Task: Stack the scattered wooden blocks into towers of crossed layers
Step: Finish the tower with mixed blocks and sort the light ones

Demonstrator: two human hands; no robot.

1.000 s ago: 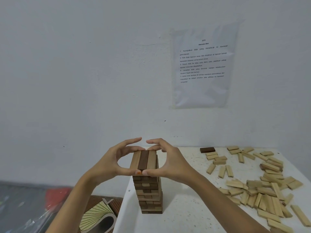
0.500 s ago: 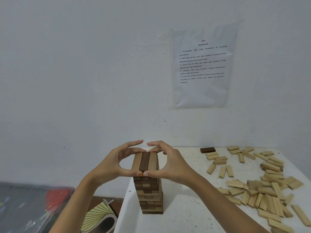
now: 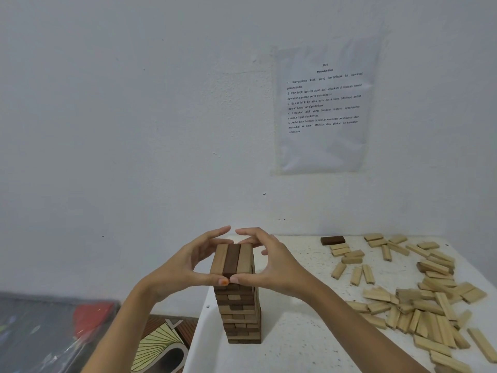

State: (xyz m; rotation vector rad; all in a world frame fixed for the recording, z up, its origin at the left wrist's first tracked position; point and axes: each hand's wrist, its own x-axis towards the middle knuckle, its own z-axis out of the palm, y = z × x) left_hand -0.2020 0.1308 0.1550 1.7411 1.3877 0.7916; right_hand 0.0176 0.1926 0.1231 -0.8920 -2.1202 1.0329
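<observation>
A tall tower [image 3: 242, 313] of crossed wooden layers stands near the left edge of the white table [image 3: 309, 332]. Its top layer [image 3: 232, 261] is a dark block between two light ones. My left hand [image 3: 185, 267] and my right hand [image 3: 277, 265] cup this layer from both sides. Both thumbs press its near end, side by side. The curled fingers reach over to its far end, where the fingertips almost meet. Several loose light blocks [image 3: 430, 305] lie scattered on the right half of the table, and a single dark block [image 3: 332, 240] lies at the back.
A white wall rises right behind the table, with a printed sheet [image 3: 322, 109] taped to it. The table's left edge is close beside the tower. Below it lie a patterned object [image 3: 161, 348] and something red [image 3: 91, 316] on the floor.
Both hands have stayed cupped on the top layer, with only slight shifts of the fingers. The tower has not moved.
</observation>
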